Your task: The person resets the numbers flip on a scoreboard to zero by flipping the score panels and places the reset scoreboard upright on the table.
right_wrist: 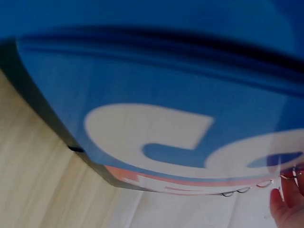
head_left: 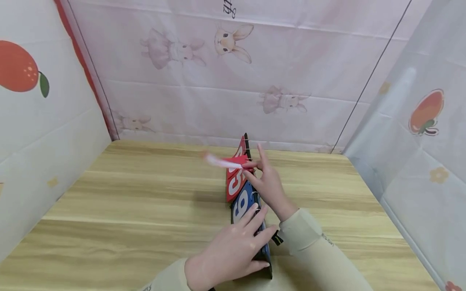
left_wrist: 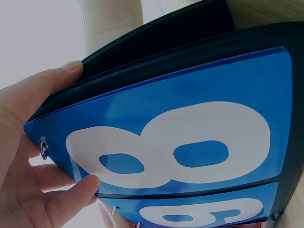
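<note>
A tabletop flip scoreboard with ring-bound number cards stands end-on to me on the table. My left hand grips its top ridge at the near end; in the left wrist view the thumb presses the black cover. A blue card with an 8 hangs beside the fingers, next to a smaller blue card. Farther along, my right hand pinches a red card by its ringed edge. That card sticks out leftward, its far end blurred, above other red cards.
The wood-grain table runs out on both sides of the scoreboard. A black strap end pokes out at its right. Printed cloth walls with rabbits and fruit enclose the back and sides.
</note>
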### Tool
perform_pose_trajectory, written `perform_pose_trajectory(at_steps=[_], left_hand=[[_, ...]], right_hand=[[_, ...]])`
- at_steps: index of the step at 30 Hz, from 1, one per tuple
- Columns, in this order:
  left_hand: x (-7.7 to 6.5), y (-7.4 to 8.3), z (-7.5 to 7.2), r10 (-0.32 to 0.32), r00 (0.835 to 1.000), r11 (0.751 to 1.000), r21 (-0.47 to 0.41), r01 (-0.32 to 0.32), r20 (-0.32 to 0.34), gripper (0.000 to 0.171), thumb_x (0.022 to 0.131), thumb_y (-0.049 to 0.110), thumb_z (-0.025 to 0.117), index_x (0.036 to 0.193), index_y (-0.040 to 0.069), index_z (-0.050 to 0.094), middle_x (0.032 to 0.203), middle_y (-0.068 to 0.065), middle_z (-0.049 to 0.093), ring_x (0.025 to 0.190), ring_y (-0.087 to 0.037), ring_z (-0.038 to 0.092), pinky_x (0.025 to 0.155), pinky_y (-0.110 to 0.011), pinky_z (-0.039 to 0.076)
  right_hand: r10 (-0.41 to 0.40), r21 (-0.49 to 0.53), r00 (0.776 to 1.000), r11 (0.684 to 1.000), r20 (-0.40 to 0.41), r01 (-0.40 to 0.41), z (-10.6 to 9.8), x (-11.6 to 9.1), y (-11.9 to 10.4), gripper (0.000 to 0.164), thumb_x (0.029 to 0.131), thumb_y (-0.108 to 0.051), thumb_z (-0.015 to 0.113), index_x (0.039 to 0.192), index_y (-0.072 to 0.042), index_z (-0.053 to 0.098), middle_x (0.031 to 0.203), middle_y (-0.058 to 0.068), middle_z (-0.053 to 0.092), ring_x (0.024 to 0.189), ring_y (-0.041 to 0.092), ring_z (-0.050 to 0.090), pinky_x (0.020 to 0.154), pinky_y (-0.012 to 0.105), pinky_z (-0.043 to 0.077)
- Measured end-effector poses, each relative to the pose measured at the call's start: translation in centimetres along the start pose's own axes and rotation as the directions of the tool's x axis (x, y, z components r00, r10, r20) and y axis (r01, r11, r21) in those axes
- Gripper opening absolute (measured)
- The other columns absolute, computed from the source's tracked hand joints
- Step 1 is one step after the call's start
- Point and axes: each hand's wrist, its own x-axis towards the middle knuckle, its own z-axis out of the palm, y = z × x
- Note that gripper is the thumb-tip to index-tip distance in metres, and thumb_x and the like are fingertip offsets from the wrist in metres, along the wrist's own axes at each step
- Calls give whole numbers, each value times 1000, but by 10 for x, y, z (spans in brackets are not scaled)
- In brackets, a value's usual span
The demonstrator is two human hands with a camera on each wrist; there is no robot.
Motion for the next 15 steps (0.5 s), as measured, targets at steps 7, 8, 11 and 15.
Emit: perform_pose_trajectory(at_steps=[7,8,11,15], left_hand=[[-1,1,0,-11,1000,1000,-10,11,-3,68,72,50,73,125,12,54,139,-23,41,122,-39,41,71,-40,57],[-1,1,0,-13,1000,1000,-10,13,-4,68,72,50,73,125,12,54,139,-23,41,123,-39,41,72,-40,57],[0,1,0,-14,1000,1000,2,14,1,69,72,50,73,126,12,53,139,-23,41,123,-39,41,74,-40,57],[1,1,0,-18,1000,1000,-9,18,8,69,72,50,73,126,12,53,139,-23,42,123,-39,41,76,-41,56]], right_hand=[[-64,-194,993,978,98,82,-1,0,-5,18,86,-11,65,104,-7,65,99,7,68,85,17,60,72,43,55],[-73,-215,991,972,114,96,-2,1,-6,14,86,-12,65,100,-8,66,100,8,67,88,18,60,77,44,55],[-75,-261,985,959,156,114,-3,2,-8,12,87,-12,64,97,-7,68,102,10,67,93,22,60,82,44,54],[-67,-310,976,942,209,131,-6,3,-8,13,90,-14,61,98,-6,68,108,13,66,102,25,58,88,45,51]])
